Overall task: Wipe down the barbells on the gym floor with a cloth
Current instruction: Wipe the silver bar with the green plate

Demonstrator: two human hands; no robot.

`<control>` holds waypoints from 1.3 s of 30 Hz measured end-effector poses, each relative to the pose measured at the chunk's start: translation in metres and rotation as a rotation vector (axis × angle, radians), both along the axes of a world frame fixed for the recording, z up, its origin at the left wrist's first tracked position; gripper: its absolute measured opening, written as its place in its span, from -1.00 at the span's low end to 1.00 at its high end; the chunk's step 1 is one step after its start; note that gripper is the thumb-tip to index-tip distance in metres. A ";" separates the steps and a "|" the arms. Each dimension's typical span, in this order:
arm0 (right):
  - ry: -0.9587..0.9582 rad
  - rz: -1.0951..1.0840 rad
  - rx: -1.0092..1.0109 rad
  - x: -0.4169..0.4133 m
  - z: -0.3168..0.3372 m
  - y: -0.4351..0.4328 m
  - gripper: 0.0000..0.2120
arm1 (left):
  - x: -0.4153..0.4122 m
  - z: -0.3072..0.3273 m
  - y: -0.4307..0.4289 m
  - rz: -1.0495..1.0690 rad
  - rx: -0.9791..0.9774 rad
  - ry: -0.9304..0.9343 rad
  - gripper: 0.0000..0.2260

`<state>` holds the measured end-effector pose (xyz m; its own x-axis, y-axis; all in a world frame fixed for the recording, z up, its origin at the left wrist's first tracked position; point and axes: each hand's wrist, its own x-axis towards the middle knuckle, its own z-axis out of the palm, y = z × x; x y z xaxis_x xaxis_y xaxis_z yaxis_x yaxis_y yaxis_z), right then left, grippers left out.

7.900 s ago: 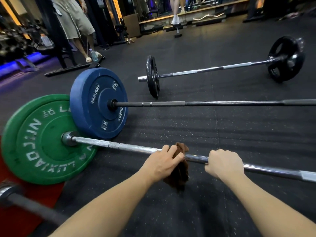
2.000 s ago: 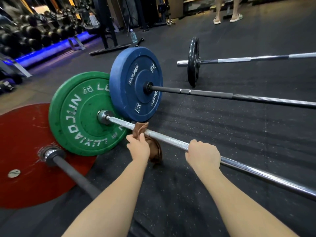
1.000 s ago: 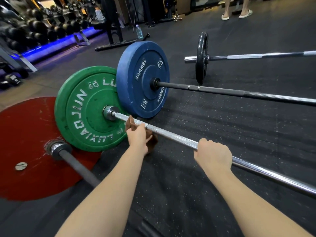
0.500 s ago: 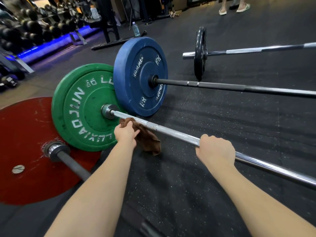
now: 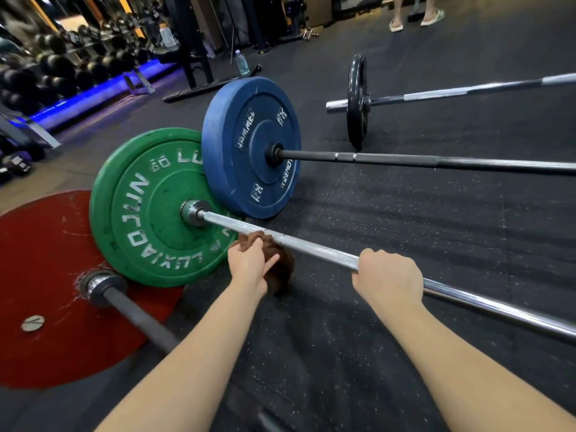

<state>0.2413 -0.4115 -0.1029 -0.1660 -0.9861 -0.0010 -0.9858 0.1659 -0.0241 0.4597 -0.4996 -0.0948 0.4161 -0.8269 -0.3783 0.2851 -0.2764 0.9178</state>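
A chrome barbell (image 5: 314, 249) with a green plate (image 5: 146, 210) lies across the black floor in front of me. My left hand (image 5: 249, 266) holds a brown cloth (image 5: 282, 269) just below the bar, close to the green plate, and the cloth hangs down toward the floor. My right hand (image 5: 389, 277) grips the same bar further right. Behind it lie a dark barbell (image 5: 405, 159) with a blue plate (image 5: 249, 145) and a far barbell (image 5: 452, 92) with a thin black plate (image 5: 357, 101).
A red plate (image 5: 46, 275) on a dark bar (image 5: 137, 319) lies at the near left. A dumbbell rack (image 5: 46, 73) with blue light runs along the left wall. A water bottle (image 5: 242, 63) stands by a rack base, and a person's feet (image 5: 414, 21) are at the back.
My left hand and the cloth slid left along the chrome bar toward the green plate, then drew back slightly below the bar. My right hand kept its grip.
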 end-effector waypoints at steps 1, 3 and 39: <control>-0.006 0.002 -0.002 0.000 0.001 -0.001 -0.79 | 0.002 -0.001 -0.003 0.004 -0.015 -0.018 -0.77; -0.009 -0.002 -0.002 -0.001 0.001 -0.002 -0.80 | 0.009 0.002 -0.013 0.024 -0.023 -0.028 -0.76; 0.036 0.017 0.000 0.003 0.007 0.009 -0.79 | 0.061 0.008 -0.053 0.227 -0.036 -0.093 -0.68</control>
<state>0.2446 -0.4023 -0.0959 -0.1493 -0.9888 0.0047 -0.9887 0.1494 0.0118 0.5206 -0.5529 -0.0868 0.6246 -0.7204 -0.3014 0.2500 -0.1812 0.9511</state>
